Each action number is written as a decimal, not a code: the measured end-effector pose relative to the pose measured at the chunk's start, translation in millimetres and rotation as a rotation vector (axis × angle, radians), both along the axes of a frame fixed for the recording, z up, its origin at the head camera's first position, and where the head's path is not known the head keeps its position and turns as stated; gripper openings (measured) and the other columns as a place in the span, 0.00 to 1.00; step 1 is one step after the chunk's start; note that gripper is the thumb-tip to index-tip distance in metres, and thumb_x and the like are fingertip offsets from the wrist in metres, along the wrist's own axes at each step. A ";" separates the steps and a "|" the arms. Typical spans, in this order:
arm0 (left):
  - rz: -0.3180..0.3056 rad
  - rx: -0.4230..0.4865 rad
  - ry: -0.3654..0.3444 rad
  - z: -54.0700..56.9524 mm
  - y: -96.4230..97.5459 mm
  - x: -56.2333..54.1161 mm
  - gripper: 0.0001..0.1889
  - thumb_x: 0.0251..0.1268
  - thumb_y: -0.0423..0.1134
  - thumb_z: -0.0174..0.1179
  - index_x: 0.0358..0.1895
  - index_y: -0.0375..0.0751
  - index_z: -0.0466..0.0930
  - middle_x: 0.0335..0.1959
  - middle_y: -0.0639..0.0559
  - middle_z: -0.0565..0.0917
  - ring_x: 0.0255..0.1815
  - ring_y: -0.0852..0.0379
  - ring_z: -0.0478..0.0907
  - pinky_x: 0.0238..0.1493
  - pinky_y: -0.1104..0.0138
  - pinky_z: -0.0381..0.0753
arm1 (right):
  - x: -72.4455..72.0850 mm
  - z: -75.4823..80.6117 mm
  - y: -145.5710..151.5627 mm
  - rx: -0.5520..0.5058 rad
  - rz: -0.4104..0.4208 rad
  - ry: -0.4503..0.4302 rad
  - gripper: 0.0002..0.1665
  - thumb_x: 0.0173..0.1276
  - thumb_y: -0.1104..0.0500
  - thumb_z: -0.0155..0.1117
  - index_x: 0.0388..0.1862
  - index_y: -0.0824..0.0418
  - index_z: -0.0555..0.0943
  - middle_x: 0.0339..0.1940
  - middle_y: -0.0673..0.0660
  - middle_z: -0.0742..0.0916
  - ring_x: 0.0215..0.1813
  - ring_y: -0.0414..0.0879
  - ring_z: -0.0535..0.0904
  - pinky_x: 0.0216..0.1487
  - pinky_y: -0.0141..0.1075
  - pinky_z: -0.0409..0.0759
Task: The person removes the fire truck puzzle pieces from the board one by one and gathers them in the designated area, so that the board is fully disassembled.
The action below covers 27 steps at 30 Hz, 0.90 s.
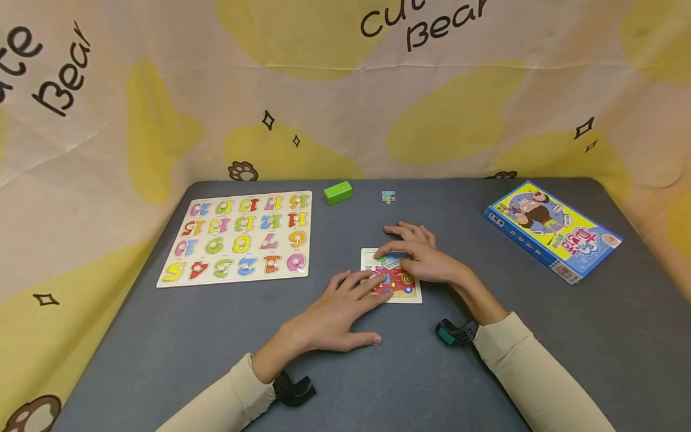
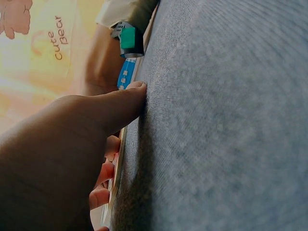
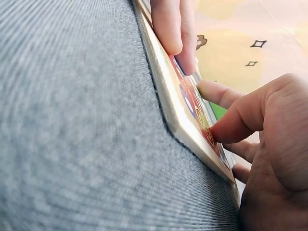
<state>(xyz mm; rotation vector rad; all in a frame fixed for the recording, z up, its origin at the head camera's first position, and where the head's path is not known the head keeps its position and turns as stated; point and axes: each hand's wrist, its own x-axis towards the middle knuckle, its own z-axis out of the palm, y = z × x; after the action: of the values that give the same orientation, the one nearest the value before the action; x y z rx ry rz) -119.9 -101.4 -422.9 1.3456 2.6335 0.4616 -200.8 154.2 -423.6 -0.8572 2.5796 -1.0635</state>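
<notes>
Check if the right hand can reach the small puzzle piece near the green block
Probably yes: in the head view, nothing stands between the right hand and the small puzzle piece.

Soft, fairly even light fills the head view, with faint shadows under the left hand [image 1: 339, 313] and right hand [image 1: 427, 260] on the dark grey, fabric-textured table [image 1: 399, 384]; the cream-and-yellow printed cloth backdrop [image 1: 324, 102] is orange-tinted at the right edge. The left wrist view is dimmer, that hand dark against a yellow glow at left. In the right wrist view, pale light catches the rim of the flat, white-bordered picture puzzle [image 3: 180, 122]; the table blurs at left.
</notes>
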 end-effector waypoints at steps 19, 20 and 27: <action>0.004 -0.004 -0.017 2.8 1.6 0.3 0.40 0.69 0.63 0.59 0.80 0.53 0.60 0.83 0.50 0.58 0.84 0.46 0.51 0.79 0.41 0.48 | -1.6 -2.7 0.6 -0.030 0.011 0.015 0.29 0.64 0.72 0.52 0.54 0.45 0.86 0.79 0.63 0.68 0.83 0.66 0.44 0.74 0.70 0.27; 0.004 -0.004 -0.014 2.5 1.4 0.3 0.40 0.69 0.63 0.59 0.80 0.54 0.60 0.83 0.50 0.58 0.84 0.46 0.51 0.79 0.41 0.48 | -1.9 -3.1 0.5 -0.034 0.013 0.019 0.29 0.64 0.72 0.52 0.54 0.45 0.86 0.78 0.63 0.69 0.82 0.66 0.46 0.74 0.70 0.27; 0.003 -0.002 -0.008 1.9 1.4 0.2 0.40 0.69 0.63 0.59 0.80 0.54 0.61 0.83 0.50 0.58 0.83 0.46 0.51 0.79 0.40 0.49 | -0.8 -4.2 0.4 -0.052 0.012 0.059 0.30 0.61 0.72 0.55 0.54 0.45 0.87 0.60 0.55 0.78 0.65 0.57 0.60 0.71 0.64 0.40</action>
<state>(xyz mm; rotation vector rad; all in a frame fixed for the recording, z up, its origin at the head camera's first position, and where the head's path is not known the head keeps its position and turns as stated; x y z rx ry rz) -119.7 -100.0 -421.0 1.3369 2.6292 0.4637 -201.6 154.6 -427.7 -0.9293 2.6015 -1.1233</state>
